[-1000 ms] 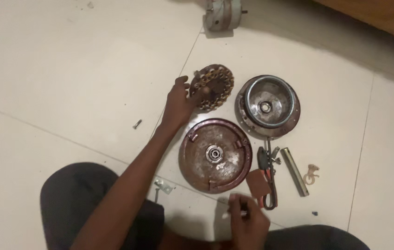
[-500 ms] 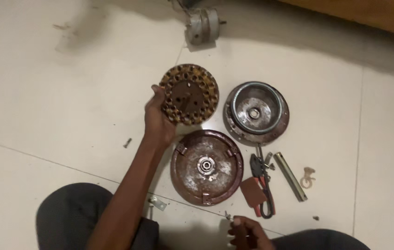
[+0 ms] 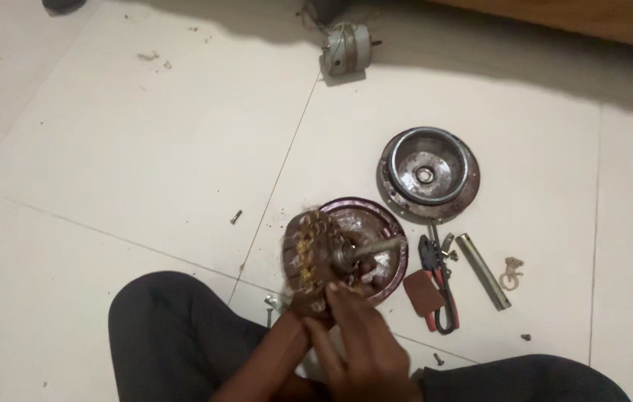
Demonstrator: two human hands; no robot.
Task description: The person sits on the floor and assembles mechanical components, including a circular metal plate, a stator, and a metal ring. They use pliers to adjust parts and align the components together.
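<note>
No packages, labels, signs or screens show anywhere on the tiled floor (image 3: 145,149); the blur near its bottom edge may hide small markings, but none can be made out

A floor (image 3: 130,141) of large pale glossy tiles with thin dark grout lines is seen. A wooden furniture edge (image 3: 584,22) runs along the top right, and a dark shadow is cast beneath it. Small debris lies scattered.
</note>
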